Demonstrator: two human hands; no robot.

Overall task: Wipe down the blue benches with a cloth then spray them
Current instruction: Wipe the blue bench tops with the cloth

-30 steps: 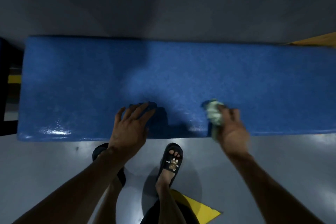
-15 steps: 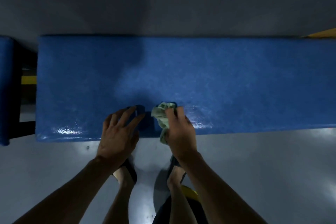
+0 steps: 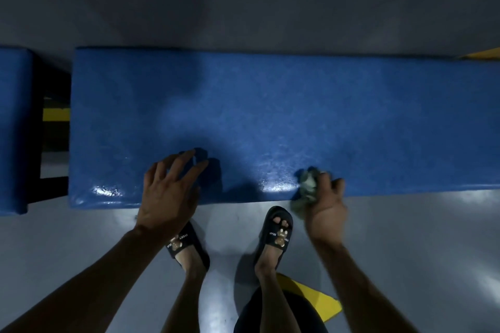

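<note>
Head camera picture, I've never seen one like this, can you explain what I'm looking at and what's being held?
The camera sits on a person's head and looks down, so the two arms coming from the bottom are theirs. No machine here, just bare hands. The long blue bench runs across the picture; part of a second bench shows at the left. The left hand rests spread on the bench's near edge. The right hand grips a crumpled cloth pressed at that same edge. Nothing else lies on the bench. Below are the person's feet in black sandals on the grey floor.
</note>
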